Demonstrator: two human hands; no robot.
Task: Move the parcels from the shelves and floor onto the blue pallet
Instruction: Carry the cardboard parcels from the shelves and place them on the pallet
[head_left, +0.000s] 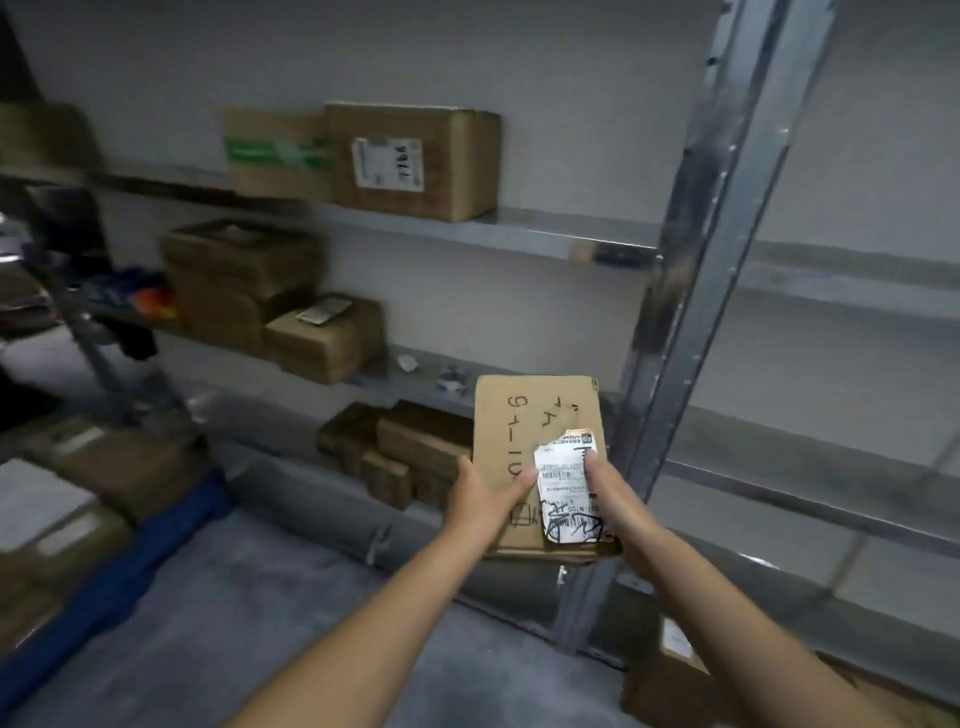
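Both hands gripping flat cardboard parcel (524, 441), left hand (485, 493) on its left edge, right hand (610, 493) over torn label (563, 483)

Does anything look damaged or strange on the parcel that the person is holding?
Yes. The white label on the flat cardboard parcel, held by the left hand and right hand, is torn along its upper edge, crumpled and scribbled over. The cardboard beside it is ripped too.

It was a storeroom: steel shelves (524, 228) against bare grey walls (519, 62) carried labelled cardboard parcels (415, 161), more were stacked on a blue pallet (145, 551), and the floor (234, 623) was plain concrete.
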